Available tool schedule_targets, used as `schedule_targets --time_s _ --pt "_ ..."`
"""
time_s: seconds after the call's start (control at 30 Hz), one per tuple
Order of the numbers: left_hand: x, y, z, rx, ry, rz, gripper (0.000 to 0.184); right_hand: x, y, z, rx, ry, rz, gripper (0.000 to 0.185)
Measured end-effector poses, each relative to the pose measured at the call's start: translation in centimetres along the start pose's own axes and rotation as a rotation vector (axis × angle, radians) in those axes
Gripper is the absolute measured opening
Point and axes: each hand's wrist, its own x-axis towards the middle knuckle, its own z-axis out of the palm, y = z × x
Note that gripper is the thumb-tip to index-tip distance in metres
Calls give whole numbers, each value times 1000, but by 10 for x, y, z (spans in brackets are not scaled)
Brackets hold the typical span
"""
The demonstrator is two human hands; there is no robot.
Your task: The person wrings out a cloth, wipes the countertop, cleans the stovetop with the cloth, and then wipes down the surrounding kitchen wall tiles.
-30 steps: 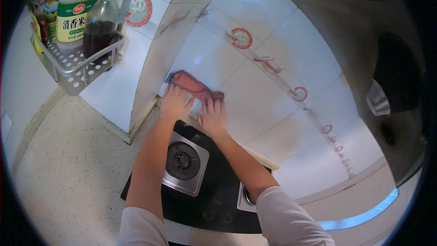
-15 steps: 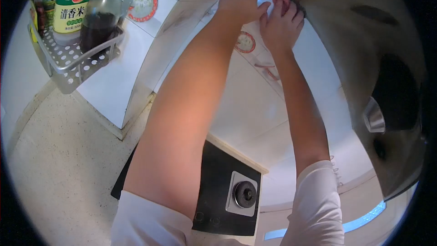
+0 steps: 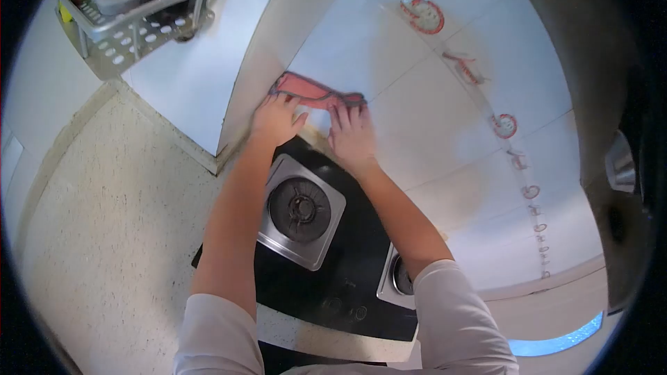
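Note:
A red cloth with a dark edge (image 3: 306,89) lies flat against the white wall tiles (image 3: 410,125), low down near the corner behind the stove. On its left part rests my left hand (image 3: 276,119), fingers spread and pressing it to the wall. My right hand (image 3: 353,133) presses the cloth's right end with its fingers stretched out. Both palms are below the cloth, and the hands are a small gap apart. Just below them is the black gas stove (image 3: 347,236), with a round burner (image 3: 300,210) on a steel plate.
A metal rack (image 3: 142,24) with bottles hangs at the upper left, above the speckled counter (image 3: 125,215). At the right is the dark range hood (image 3: 590,83). A second burner (image 3: 401,276) is partly behind my right forearm.
Half a second ago both hands and the cloth were high on the wall near the hood. They have moved down to just above the stove, and the view has shifted.

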Motion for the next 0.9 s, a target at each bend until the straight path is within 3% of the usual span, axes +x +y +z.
schedule_targets --time_s 0.27,0.37,0.57,0.67,0.77,0.8,0.9 --pt "-20 24 19 214 -244 -91 68 -56 -31 30 99 -62 -105 63" --pt "-24 34 56 206 -103 -18 66 -72 -23 35 104 -68 -114 60" --pt "-33 111 70 192 -270 38 59 -132 4 30 380 -268 88 61" --pt "-48 152 101 201 -118 163 53 -179 31 34 394 -252 96 65" --pt "-57 214 105 176 -362 150 52 -230 58 39 391 -264 130 66" --pt "-65 229 120 177 -296 212 51 -249 68 37 387 -278 142 65" --pt "-80 290 145 127 -429 267 47 -308 102 34 379 -325 189 60"
